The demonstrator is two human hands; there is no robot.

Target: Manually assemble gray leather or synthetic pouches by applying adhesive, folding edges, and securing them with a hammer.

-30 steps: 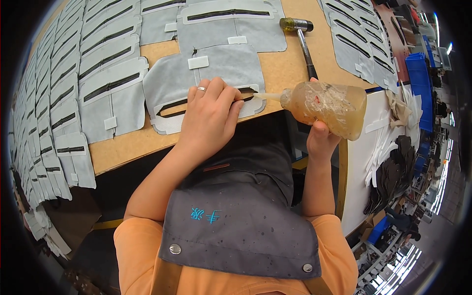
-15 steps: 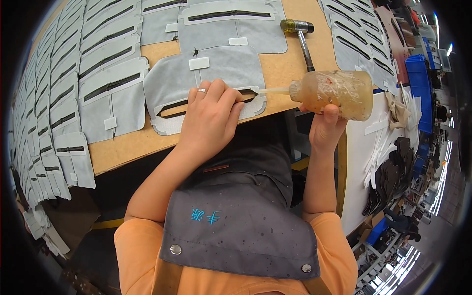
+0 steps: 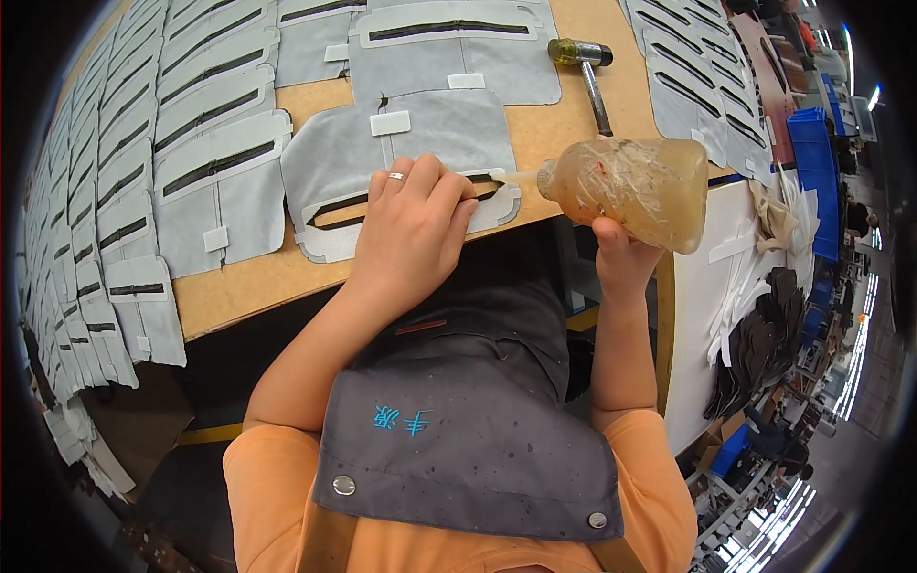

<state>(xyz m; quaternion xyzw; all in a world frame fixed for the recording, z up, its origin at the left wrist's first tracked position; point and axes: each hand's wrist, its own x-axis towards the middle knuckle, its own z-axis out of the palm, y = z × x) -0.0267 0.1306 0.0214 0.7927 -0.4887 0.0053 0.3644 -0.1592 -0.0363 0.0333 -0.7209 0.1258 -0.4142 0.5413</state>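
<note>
A squeeze bottle (image 3: pixel 635 186) of cloudy amber plastic, its sides scuffed, is gripped from below by my right hand (image 3: pixel 626 253). It lies nearly sideways, and its thin pale nozzle (image 3: pixel 521 178) reaches left to the right end of a long slot. That slot, edged with black strips (image 3: pixel 336 203), is cut in a grey fabric panel (image 3: pixel 330 153) at the table's front edge. Across the middle of the slot rests my left hand (image 3: pixel 411 215), fingers bent and together, holding the panel at the slot. Its fingertips are partly hidden. A white tab (image 3: pixel 390 122) sits above the slot.
A mallet (image 3: pixel 592 86) with a yellow and black head lies behind the bottle on the wooden table (image 3: pixel 535 129). Overlapping rows of similar grey panels (image 3: pixel 215 143) cover the left; more panels (image 3: pixel 693 81) lie far right. Dark cut pieces (image 3: pixel 769 334) and white strips stand beside the table.
The bottle has shifted slightly left and its base has tipped down, so the nozzle reaches farther over the slot's right end. My left hand has barely moved.
</note>
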